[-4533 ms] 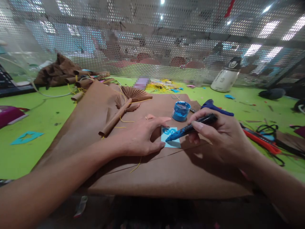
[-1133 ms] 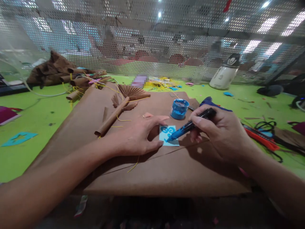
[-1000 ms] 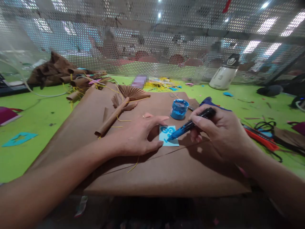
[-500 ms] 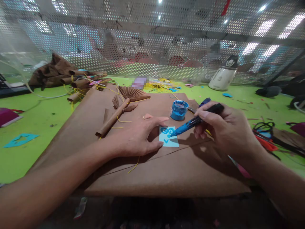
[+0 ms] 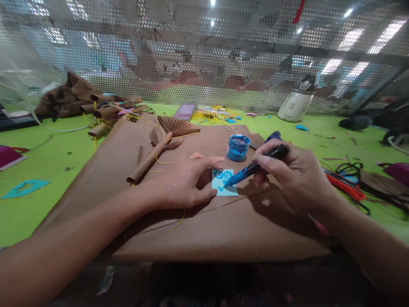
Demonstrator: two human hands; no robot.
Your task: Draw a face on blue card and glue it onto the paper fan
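A small light-blue square of paper (image 5: 232, 192) lies on the brown paper sheet (image 5: 191, 234), with a face drawn on it in darker blue. At its left edge rests my left hand (image 5: 188, 181), thumb and forefinger spread apart and touching the paper. My right hand (image 5: 287, 170) grips a marker (image 5: 249, 169) with a black rear end and a blue-smeared front. Its tip is at the drawn mouth. Just behind the paper stands an open jar of blue paint (image 5: 238, 148). A rolled brown-paper piece with pleated fans (image 5: 159, 151) lies left of the jar.
More brown paper rolls (image 5: 105, 111) with yellow strings pile up at the back left. A white bottle (image 5: 295, 102) stands at the back right by the perforated screen (image 5: 204, 64). An orange-red cutter (image 5: 347, 187) and black cords lie right of my right hand.
The marker tip has moved from the drawn nose down to the mouth, where the line now reaches farther right. My left hand has stayed at the paper's edge.
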